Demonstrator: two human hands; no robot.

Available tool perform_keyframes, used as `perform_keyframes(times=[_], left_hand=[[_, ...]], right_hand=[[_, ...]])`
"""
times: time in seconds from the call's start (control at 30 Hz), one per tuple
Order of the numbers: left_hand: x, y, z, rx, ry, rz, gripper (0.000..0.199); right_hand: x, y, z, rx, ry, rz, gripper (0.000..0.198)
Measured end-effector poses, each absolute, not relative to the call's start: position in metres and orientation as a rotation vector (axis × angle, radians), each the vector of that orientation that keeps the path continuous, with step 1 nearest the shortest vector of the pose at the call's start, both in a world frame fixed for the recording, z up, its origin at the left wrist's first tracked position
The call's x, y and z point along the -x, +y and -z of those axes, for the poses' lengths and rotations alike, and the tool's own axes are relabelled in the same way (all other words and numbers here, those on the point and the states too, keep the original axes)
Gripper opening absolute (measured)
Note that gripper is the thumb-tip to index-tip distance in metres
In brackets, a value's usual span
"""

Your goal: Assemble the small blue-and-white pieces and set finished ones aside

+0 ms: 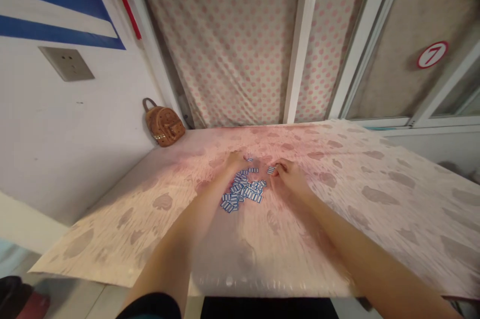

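A loose pile of small flat white pieces with blue edges (240, 190) lies on the cloth-covered table, overlapping one another; their exact kind is too small to make out. My right hand (288, 175) pinches one such blue-and-white piece (270, 170) between thumb and fingers, just right of the pile. Beyond the pile, my left hand (235, 160) has its fingers closed at another small blue-and-white piece (250, 159), which shows at the fingertips. Between the hands, a short row of these pieces (254, 170) lies at the pile's far edge.
The table (210, 254) has a pink, patterned cover under a shiny clear sheet. A small brown backpack-shaped bag (165, 125) leans against the wall at the back left. A dotted curtain (232, 44) and sliding window frames rise behind the table. A wall socket (67, 64) is at left.
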State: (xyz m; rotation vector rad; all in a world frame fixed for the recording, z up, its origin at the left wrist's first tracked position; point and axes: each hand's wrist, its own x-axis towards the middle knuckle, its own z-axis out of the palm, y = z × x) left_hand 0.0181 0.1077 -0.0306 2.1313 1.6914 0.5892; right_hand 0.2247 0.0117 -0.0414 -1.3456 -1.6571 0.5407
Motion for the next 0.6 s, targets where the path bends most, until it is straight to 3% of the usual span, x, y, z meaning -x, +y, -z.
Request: perform_keyframes(times=[0.23,0.4,0.5,0.6], left_hand=[[-0.016,0.065,0.027,-2.159,1.445,-0.381,0.014],[0.005,0.016,0.003,-2.253,0.985,-0.301,0.033],[0.016,0.0,-0.003,-2.422,0.948,-0.288,0.06],[0.02,-0.001,0.002,-2.471,1.021,-0.349,0.048]], right_hand=[[-0.222,0.007,0.034,1.383,-1.645,-0.527,0.025],[-0.219,0.001,0.027,1.479,-1.71,-0.465,0.026],[-0.216,-0.003,0.027,1.61,-1.855,-0.418,0.018],[-0.21,-0.007,0.03,1.562,-1.996,-0.471,0.021]])
